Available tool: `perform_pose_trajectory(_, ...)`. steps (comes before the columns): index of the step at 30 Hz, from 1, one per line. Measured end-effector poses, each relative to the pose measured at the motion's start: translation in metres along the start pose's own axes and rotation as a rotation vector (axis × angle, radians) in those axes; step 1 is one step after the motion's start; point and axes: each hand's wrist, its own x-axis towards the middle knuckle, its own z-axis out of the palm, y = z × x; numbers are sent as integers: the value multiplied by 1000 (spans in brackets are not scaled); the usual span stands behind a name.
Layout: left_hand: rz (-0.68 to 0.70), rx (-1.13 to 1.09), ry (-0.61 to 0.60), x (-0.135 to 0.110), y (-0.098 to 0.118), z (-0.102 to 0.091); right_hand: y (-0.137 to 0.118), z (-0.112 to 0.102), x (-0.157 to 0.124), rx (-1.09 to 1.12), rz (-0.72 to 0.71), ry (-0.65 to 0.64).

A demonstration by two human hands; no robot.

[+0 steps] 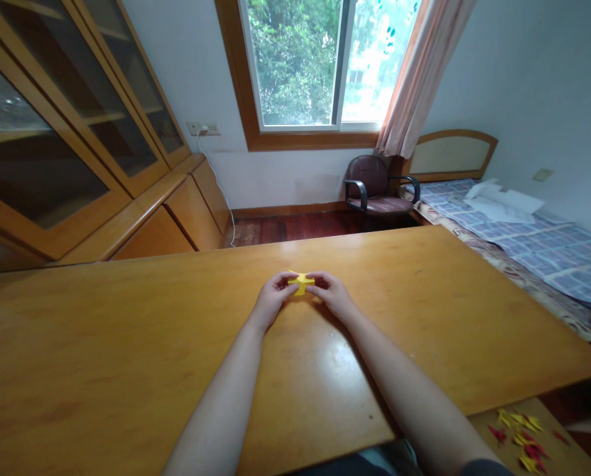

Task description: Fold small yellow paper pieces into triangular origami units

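Note:
A small folded piece of yellow paper [301, 283] is held just above the wooden table [127, 344], near its middle. My left hand [272, 297] pinches the paper's left side with its fingertips. My right hand [331, 293] pinches the right side the same way. Both hands are closed on the paper and their fingertips nearly meet over it. Both forearms stretch out from the lower edge of the view.
Several small red and yellow folded paper pieces [523, 436] lie on a lower surface at the bottom right. A glass-fronted wooden cabinet [72, 152] stands at the left. Beyond the table are an office chair [375, 188], a bed [523, 231] and a window [325, 63].

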Motion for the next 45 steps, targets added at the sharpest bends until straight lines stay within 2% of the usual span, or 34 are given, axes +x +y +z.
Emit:
perform_pose_trajectory(7,-27,6,2,0,-1,0,0,-1,0,-34,-4,7)
perform_pose_trajectory(11,-45,-27,-29,0,-3,-3,1,-1,0,63,-19,24)
perform_pose_trajectory(16,-16,-69,24,2,-4,-4,-4,-1,-3,78,-27,-66)
perform_pose_trajectory(18,-24,-90,8,2,-3,-4,-5,-1,-4,49,-29,-92)
perform_pose_trajectory(22,-50,-79,-45,2,-4,-2,-5,-2,-2,60,-36,-29)
perform_pose_trajectory(26,-32,-78,23,4,-5,-3,-1,-1,2,149,-15,31)
perform_pose_trajectory(29,7,-90,100,5,-7,-4,0,1,2,182,-2,-2)
perform_pose_trajectory(33,29,-73,115,5,-8,-4,1,3,0,113,29,-65)
perform_pose_trajectory(37,38,-37,76,5,-11,-4,1,1,0,-10,36,-6)
perform_pose_trajectory(45,57,140,5,4,-9,-2,1,-5,2,-166,-65,59)
